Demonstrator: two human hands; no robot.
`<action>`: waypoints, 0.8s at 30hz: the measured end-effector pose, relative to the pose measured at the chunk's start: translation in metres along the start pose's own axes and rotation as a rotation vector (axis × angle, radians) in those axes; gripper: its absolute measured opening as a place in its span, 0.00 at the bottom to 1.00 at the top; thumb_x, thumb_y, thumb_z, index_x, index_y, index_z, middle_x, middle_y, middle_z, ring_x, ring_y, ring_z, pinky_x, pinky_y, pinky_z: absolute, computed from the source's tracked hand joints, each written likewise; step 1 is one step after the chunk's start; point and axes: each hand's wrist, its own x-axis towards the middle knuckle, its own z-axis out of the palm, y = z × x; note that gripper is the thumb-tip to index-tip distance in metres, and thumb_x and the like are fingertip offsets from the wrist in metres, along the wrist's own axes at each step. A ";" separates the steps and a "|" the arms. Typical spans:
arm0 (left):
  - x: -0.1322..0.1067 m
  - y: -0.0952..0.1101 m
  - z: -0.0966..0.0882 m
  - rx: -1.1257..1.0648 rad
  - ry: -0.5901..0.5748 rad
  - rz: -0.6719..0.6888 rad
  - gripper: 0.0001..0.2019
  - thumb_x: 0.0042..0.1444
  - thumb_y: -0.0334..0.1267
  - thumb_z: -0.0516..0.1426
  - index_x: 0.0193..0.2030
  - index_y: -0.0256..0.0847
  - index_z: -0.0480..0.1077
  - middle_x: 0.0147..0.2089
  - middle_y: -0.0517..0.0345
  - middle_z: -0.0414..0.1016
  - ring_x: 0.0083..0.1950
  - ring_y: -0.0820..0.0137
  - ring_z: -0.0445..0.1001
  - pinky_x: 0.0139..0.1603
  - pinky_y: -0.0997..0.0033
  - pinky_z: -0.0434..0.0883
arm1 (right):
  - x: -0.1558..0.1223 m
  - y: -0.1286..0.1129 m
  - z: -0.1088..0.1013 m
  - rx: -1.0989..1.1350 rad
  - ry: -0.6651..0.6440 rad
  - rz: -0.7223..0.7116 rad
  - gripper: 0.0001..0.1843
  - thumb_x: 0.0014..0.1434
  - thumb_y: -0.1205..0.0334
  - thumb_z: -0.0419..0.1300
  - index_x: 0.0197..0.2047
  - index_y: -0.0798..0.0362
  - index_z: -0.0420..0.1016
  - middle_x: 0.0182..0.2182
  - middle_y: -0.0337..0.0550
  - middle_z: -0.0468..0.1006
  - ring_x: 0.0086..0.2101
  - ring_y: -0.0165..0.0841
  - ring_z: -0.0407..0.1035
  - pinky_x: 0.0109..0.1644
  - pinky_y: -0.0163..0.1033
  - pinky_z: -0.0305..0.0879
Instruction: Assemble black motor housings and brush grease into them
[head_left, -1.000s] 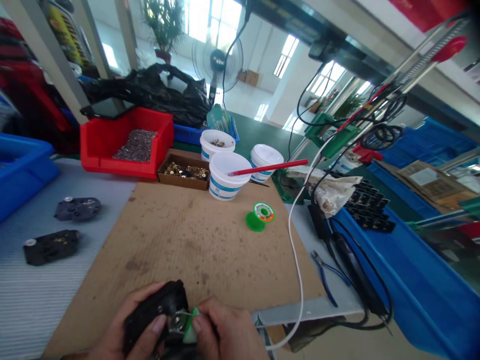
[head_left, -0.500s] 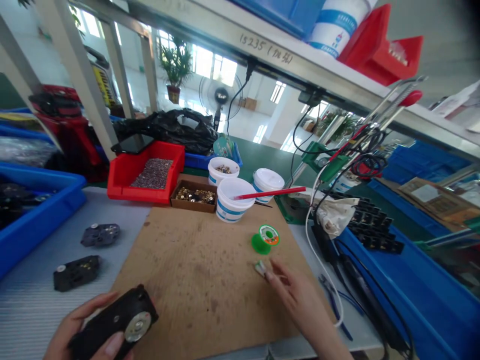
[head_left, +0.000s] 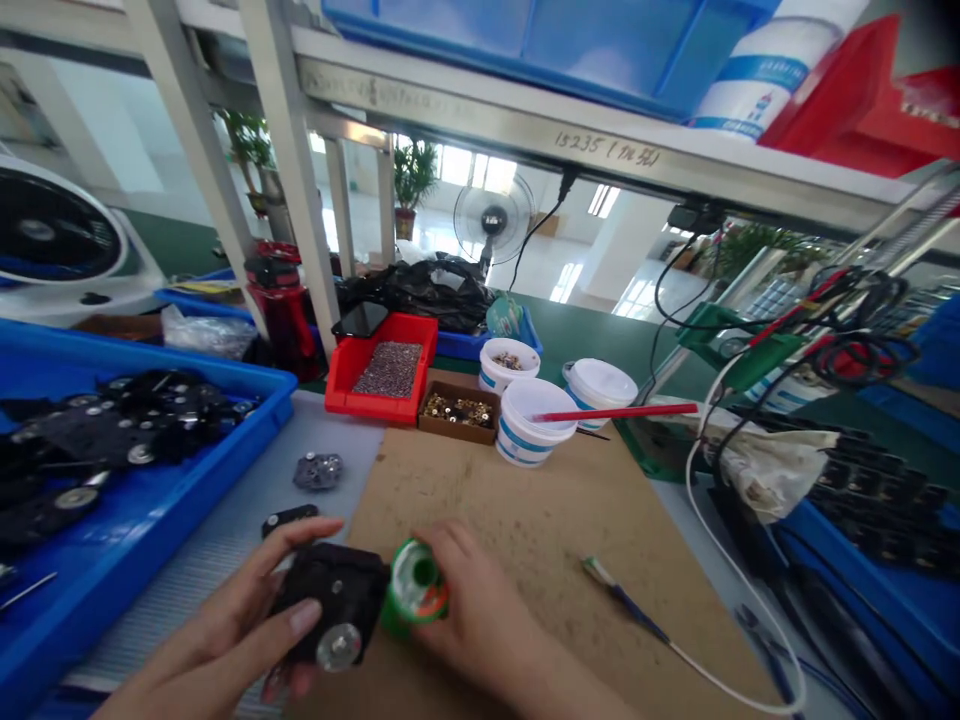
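Observation:
In the head view, my left hand (head_left: 247,610) grips a black boxy housing (head_left: 330,590) with a round silvery disc on its lower face. My right hand (head_left: 480,600) is wrapped around a green spool (head_left: 420,580) with a white and orange label, apparently solder wire. The spool is tilted, label end up, right beside the housing; whether they touch I cannot tell. Partly behind my left fingers lies a dark part (head_left: 289,518), and a similar grey part (head_left: 319,470) lies beyond it. On the cardboard mat (head_left: 480,500), a slim dark-blue piece (head_left: 634,608) with a pale green-white tip joins a white cable.
A blue bin (head_left: 247,430) of black parts stands left. Behind the mat are a red bin (head_left: 382,410), a brown box of small brass-coloured parts (head_left: 459,410) and several white tubs (head_left: 525,450). Pliers (head_left: 772,650) lie right, near the white cable (head_left: 727,680). A shelf (head_left: 480,110) crosses above.
The view has turned left. My right hand has left the pale-tipped piece on the mat and taken the green spool, bringing it beside the black housing. My left hand still holds the housing.

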 end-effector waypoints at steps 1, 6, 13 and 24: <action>0.007 0.003 -0.001 0.037 -0.102 -0.013 0.39 0.46 0.63 0.64 0.59 0.50 0.53 0.32 0.62 0.77 0.24 0.72 0.71 0.23 0.78 0.67 | 0.002 -0.013 0.010 0.061 -0.059 -0.013 0.39 0.46 0.69 0.67 0.62 0.52 0.65 0.55 0.47 0.72 0.52 0.39 0.69 0.58 0.41 0.67; 0.039 0.009 -0.003 0.203 -0.434 -0.081 0.29 0.54 0.64 0.56 0.50 0.43 0.58 0.21 0.66 0.72 0.20 0.75 0.66 0.20 0.81 0.60 | 0.018 0.001 -0.008 0.225 -0.282 0.065 0.55 0.41 0.61 0.76 0.69 0.51 0.56 0.61 0.52 0.67 0.56 0.43 0.67 0.57 0.44 0.68; 0.053 0.027 0.001 0.320 -0.615 -0.096 0.23 0.58 0.61 0.53 0.48 0.43 0.63 0.23 0.66 0.72 0.17 0.78 0.62 0.17 0.83 0.56 | 0.086 0.068 -0.019 -0.116 -0.029 0.215 0.08 0.62 0.70 0.61 0.45 0.59 0.77 0.44 0.49 0.78 0.46 0.39 0.72 0.54 0.51 0.67; 0.021 -0.015 -0.005 0.871 -0.207 0.357 0.42 0.44 0.44 0.67 0.67 0.50 0.59 0.68 0.50 0.64 0.67 0.51 0.64 0.67 0.50 0.63 | 0.094 0.071 -0.002 0.007 0.028 0.233 0.05 0.61 0.67 0.61 0.33 0.57 0.74 0.30 0.39 0.75 0.33 0.32 0.71 0.41 0.40 0.69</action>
